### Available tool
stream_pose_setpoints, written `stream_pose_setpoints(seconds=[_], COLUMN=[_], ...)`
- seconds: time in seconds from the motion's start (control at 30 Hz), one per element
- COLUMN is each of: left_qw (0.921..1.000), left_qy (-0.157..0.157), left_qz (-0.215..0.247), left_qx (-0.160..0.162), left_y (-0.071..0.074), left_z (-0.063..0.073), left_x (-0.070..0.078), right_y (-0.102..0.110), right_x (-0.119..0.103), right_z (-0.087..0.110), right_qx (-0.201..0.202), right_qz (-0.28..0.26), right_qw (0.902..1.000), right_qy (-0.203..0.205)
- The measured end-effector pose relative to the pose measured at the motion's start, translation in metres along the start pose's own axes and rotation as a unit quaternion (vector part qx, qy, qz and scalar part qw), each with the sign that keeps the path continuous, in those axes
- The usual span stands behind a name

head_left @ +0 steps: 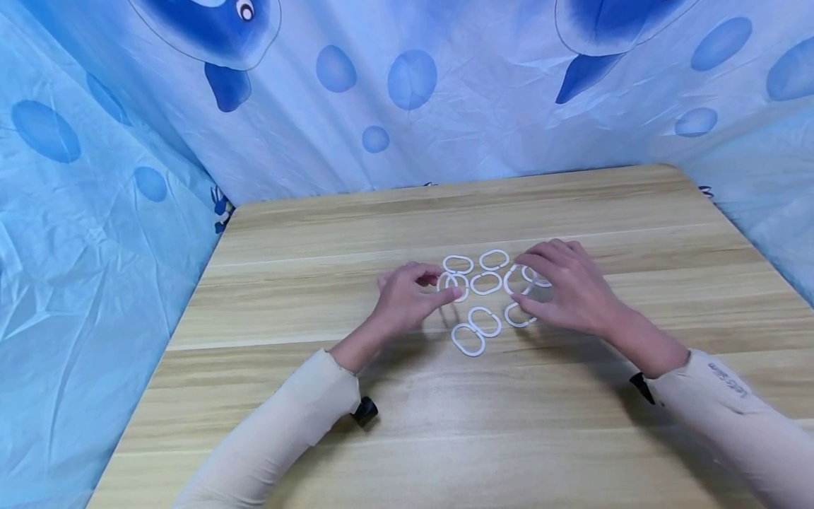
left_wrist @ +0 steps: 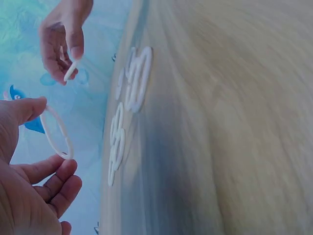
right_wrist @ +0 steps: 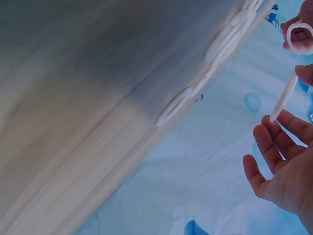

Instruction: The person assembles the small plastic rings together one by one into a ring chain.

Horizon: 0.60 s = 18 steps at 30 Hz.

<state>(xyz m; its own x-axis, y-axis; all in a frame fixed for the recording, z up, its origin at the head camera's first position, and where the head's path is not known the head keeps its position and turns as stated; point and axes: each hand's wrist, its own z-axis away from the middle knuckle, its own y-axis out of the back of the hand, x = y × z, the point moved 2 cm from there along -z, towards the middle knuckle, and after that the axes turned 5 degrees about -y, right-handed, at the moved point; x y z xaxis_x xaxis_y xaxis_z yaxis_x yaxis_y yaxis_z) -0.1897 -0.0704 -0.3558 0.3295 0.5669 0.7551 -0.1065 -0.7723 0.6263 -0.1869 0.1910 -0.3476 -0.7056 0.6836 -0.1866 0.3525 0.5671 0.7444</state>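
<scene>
Currently both hands are occupied, each pinching one ring. Left hand (head_left: 410, 300), at nine o'clock of the cluster as I read my head feed: thumb on one end of a white ring (left_wrist: 62, 125), a fingertip on the other, remaining fingers loosely bent. Right hand (head_left: 566, 286), at three o'clock: similar grasp, thumb and fingertips at opposite ends of a second white ring (right_wrist: 284, 98). I see both raised off the wooden tabletop (head_left: 407, 445), apart from each other.

Loose rings (left_wrist: 145, 81) lie between the hands, white, oval. Taking the middle ring (head_left: 485, 294) as my clock's centre: one at twelve, one at ten, one at nine overlapped in view by the left hand's ring, one at six against another at seven, one near four by the right thumb. More white shows at three, partly hidden by the right fingers; how many, or whether any are linked, I cannot tell.

Beige sleeves (head_left: 286, 424) enter from seven and four o'clock. Blue printed sheet (head_left: 286, 155) hangs beyond the table's twelve o'clock edge.
</scene>
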Motion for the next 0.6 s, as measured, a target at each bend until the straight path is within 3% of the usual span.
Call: stream_pose_setpoints(seconds=[0.13, 0.27, 0.6], left_qw=[0.9960, 0.9900, 0.9795], left_qy=[0.050, 0.086, 0.112], left_qz=[0.074, 0.111, 0.164], left_qx=[-0.012, -0.018, -0.032], left_y=[0.001, 0.001, 0.001], left_z=[-0.002, -0.002, -0.003], left_x=[0.002, 0.004, 0.008], right_y=[-0.006, -0.011, -0.023], right_x=[-0.007, -0.014, -0.027], right_z=[-0.007, -0.012, -0.019], right_qx=[-0.011, -0.010, -0.005], right_qz=[-0.006, -0.018, -0.037], right_qw=[0.9999, 0.9997, 0.9988], right_qy=[0.003, 0.012, 0.032])
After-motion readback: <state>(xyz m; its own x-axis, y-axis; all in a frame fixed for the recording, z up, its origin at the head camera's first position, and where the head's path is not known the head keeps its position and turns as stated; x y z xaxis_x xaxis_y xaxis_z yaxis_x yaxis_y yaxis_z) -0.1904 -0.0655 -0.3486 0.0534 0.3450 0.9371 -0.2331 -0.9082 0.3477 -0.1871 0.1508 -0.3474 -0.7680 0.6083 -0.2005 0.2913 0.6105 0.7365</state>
